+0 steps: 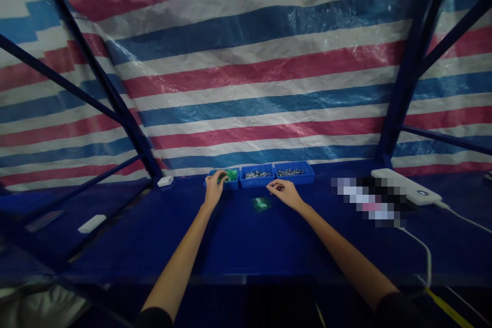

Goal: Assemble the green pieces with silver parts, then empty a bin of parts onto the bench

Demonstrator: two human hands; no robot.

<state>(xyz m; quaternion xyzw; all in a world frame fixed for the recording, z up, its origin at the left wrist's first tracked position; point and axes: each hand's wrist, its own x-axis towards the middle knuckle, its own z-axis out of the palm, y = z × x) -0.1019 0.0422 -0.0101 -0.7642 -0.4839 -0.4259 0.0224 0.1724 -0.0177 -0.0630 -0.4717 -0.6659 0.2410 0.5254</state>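
Striped red, white and blue plastic sheet (269, 77) behind dark blue surface (246, 246). Toward far side, row of three shallow blue rectangular bins (257, 183). Left hand (215, 184) at left bin (231, 185), fingers curled; cannot tell whether anything held. Right hand (285, 192) by right bin (303, 180), fingertips narrowed together, grip unclear. Flat green shiny packet (262, 204) on surface between hands, apart from both. Left bin: green pieces (232, 174); others: small silvery pieces (291, 171). Step, seemingly: picking from left bin; next move calls for light fingertip pinch.
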